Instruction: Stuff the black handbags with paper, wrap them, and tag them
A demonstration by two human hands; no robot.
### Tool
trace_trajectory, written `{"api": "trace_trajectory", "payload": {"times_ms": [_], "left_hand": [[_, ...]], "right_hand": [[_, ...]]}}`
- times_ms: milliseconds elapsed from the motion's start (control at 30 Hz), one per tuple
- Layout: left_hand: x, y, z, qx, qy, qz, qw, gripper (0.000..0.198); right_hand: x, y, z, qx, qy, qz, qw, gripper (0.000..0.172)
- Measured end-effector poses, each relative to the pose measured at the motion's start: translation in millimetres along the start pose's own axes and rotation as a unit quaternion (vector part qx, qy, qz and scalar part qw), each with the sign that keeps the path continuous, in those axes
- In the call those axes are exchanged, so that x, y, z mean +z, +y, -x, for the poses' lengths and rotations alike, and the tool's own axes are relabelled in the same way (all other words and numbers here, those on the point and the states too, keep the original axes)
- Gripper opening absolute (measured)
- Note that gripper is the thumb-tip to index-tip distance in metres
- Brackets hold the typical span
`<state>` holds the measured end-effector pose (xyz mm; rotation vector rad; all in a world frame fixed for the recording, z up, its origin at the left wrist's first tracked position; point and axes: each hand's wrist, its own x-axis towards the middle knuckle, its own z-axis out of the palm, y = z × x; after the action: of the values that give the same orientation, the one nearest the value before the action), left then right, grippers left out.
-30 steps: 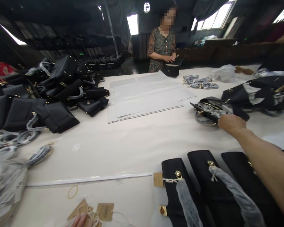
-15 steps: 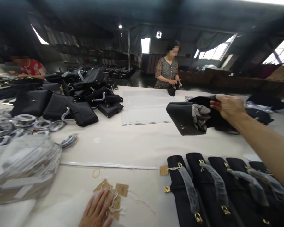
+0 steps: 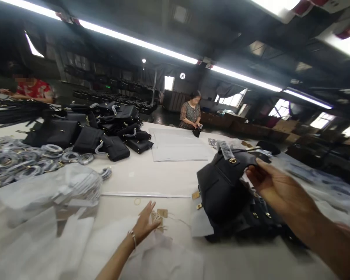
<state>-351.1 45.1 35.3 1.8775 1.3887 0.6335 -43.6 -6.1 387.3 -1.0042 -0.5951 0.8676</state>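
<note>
My right hand (image 3: 268, 177) is closed on the edge of a black handbag (image 3: 221, 186), pinching its flap between thumb and fingers. The bag hangs tilted above the table, its gold clasp and plastic-wrapped handle on top. My left hand (image 3: 146, 223), fingers stretched out, hovers at or rests by some brown paper hang tags (image 3: 162, 212) with white strings; whether it touches them I cannot tell. Behind and below the held bag, more black handbags (image 3: 262, 221) lie in a row, largely hidden and blurred.
Black handbags (image 3: 113, 147) are heaped at the back left. Plastic-wrapped coiled straps (image 3: 26, 163) and clear plastic bags (image 3: 76, 182) cover the left side. White sheets (image 3: 177, 146) lie mid-table (image 3: 151, 177). A co-worker (image 3: 191, 112) stands at the far edge; another person (image 3: 32, 89) is at left.
My right hand has brought the handbag nearer and lower, turning it so its handle side shows. My left hand has lifted or shifted off the tags. The view has tilted upward.
</note>
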Motion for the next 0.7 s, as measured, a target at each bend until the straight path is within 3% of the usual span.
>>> {"api": "trace_trajectory", "payload": {"times_ms": [67, 133, 167, 233, 300, 400, 533, 700], "left_hand": [[-24.8, 54.0, 24.6, 0.083, -0.065, 0.111, 0.988, 0.085], [-35.7, 104.5, 56.9, 0.152, -0.145, 0.193, 0.958, 0.094], [-34.8, 124.0, 73.7, 0.173, -0.178, 0.217, 0.944, 0.098], [-22.0, 145.2, 105.4, 0.171, -0.191, 0.242, 0.936, 0.093], [-2.4, 141.2, 132.1, 0.117, -0.174, 0.230, 0.950, 0.077], [18.3, 105.8, 159.3, 0.042, -0.141, 0.255, 0.956, 0.061], [15.5, 63.2, 173.0, -0.010, -0.146, 0.368, 0.918, 0.058], [5.8, 51.7, 173.5, -0.070, -0.139, 0.401, 0.903, 0.066]], "right_hand": [[-11.5, 20.6, 47.6, 0.049, 0.029, 0.021, 0.998, 0.011], [-26.7, 57.7, 94.3, 0.096, 0.034, 0.053, 0.993, 0.008], [-35.1, 80.3, 118.2, 0.118, 0.028, 0.071, 0.990, 0.011], [-51.0, 126.1, 165.7, 0.163, 0.019, 0.099, 0.981, 0.021], [-62.9, 161.6, 207.1, 0.217, -0.006, 0.133, 0.967, 0.030], [-73.9, 181.2, 241.2, 0.265, -0.117, 0.254, 0.923, 0.037], [-91.3, 169.5, 238.8, 0.106, -0.261, 0.492, 0.824, 0.027], [-120.7, 181.2, 240.2, -0.022, -0.358, 0.604, 0.712, 0.017]]}}
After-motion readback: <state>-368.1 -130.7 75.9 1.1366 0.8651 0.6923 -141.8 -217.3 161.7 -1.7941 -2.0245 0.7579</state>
